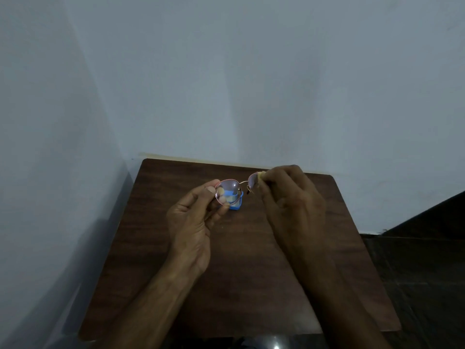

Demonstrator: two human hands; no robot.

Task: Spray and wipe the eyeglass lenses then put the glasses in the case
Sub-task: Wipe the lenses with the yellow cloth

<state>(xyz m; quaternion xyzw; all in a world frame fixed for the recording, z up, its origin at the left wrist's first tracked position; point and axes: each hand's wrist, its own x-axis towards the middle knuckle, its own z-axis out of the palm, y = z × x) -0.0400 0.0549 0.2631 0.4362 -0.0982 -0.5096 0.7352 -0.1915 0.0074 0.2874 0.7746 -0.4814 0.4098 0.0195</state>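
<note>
**Wiping the right lens, glasses held over the table**

I saw the glasses held up in the air between both hands, above the far half of the wooden table and touching nothing but the fingers. The left hand gripped them by the rim of one lens, thumb on the near side and fingertips behind, showing through the glass. I judged that this hold was meant to steady the frame without smearing the lens.

The right hand was curled round a small yellowish cloth, pinching it over the other lens, so I took the step to be the wipe itself. I could not tell whether the cloth covered both faces of that lens, as the fingers hid it.

Both forearms reached forward from the bottom of the view. The left palm was turned towards the camera, while the right hand showed its back, knuckles up.

A small blue object sat on the table just behind the glasses, partly seen through the lens. I could not tell whether it was the case or the spray. By my reckoning, casing the glasses was yet to come.
</note>
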